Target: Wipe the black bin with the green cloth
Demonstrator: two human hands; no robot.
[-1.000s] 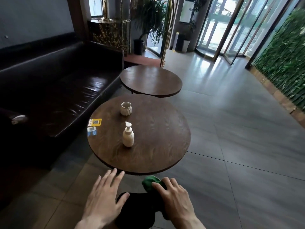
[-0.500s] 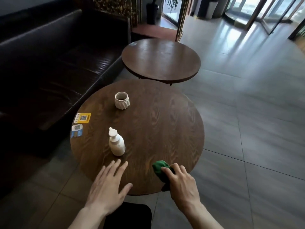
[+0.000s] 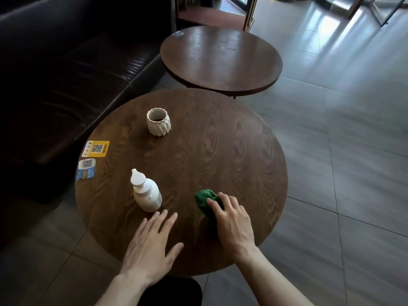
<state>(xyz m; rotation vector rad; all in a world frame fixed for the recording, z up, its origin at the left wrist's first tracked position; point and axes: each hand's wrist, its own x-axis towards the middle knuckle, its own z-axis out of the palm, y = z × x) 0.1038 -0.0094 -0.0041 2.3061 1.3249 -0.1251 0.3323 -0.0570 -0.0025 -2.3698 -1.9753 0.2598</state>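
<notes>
The green cloth (image 3: 204, 200) lies bunched on the near round wooden table (image 3: 231, 151), right of centre. My right hand (image 3: 231, 224) rests on top of it, fingers curled over the cloth and holding it against the tabletop. Flat and open, my left hand (image 3: 152, 248) hovers over the table's near edge, fingers spread, just below a white pump bottle. The black bin (image 3: 174, 291) shows only as a dark shape at the bottom edge, below the table and between my forearms.
A white pump bottle (image 3: 146, 193) and a white ribbed cup (image 3: 158, 121) stand on the table. Two QR stickers (image 3: 95, 148) sit at its left edge. A second round table (image 3: 220, 60) stands beyond. A dark leather sofa (image 3: 66, 69) runs along the left; grey tiled floor lies right.
My view has dropped toward the table. My right hand has carried the green cloth up from the black bin onto the tabletop. My left hand has followed, staying open.
</notes>
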